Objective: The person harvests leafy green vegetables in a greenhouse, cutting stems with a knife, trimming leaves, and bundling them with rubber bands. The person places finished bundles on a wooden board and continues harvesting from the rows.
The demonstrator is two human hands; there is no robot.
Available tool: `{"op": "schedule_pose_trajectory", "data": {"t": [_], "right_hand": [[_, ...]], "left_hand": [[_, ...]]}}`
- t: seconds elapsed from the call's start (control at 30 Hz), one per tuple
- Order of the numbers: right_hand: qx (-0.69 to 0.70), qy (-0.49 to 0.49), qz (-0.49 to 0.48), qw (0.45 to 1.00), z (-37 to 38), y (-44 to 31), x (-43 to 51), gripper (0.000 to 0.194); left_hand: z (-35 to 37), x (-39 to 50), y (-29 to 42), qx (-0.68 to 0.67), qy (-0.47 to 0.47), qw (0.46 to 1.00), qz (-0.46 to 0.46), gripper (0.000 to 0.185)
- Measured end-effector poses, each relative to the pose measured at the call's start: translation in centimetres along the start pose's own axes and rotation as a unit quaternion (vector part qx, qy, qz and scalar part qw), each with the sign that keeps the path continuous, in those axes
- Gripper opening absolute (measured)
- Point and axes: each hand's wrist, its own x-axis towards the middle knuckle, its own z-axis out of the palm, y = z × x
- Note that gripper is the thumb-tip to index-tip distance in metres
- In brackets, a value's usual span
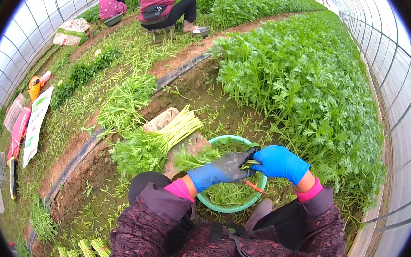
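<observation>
My left hand point(226, 167), in a blue glove with a dark soiled coating, grips a small bunch of leafy greens point(197, 159). The leaves trail to the left and look blurred. Stem ends point(248, 164) show between the two hands, where my right hand point(280, 161), in a clean blue glove, pinches them. Below both hands sits a turquoise basin point(230, 210) with loose leaves and trimmings point(227, 195) inside. A red-handled tool point(254, 187) lies at its right side, its other end hidden. Left of the basin, a larger pile of cut greens point(159, 143) rests on a worn board point(196, 143).
Dense standing greens point(307, 84) grow to the right. Several banded bundles point(88, 255) lie at lower left. A dark hose point(74, 167) runs along the soil ridge. Two people point(165, 8) sit farther off, one beside a metal bowl point(201, 31). White sacking point(38, 125) lies left.
</observation>
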Motion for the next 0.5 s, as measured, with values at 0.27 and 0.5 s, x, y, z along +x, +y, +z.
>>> {"op": "schedule_pose_trajectory", "data": {"t": [0.27,0.5], "right_hand": [[0.082,0.019,0.001,0.996,-2.4,2.4,-0.4,0.031],[0.481,0.153,-0.068,0.861,-4.3,5.8,-1.3,0.052]], "left_hand": [[-0.2,-0.5,0.6,-0.134,-0.036,0.986,-0.096,0.057],[-0.1,-1.0,1.9,-0.404,0.027,0.907,-0.116,0.035]]}}
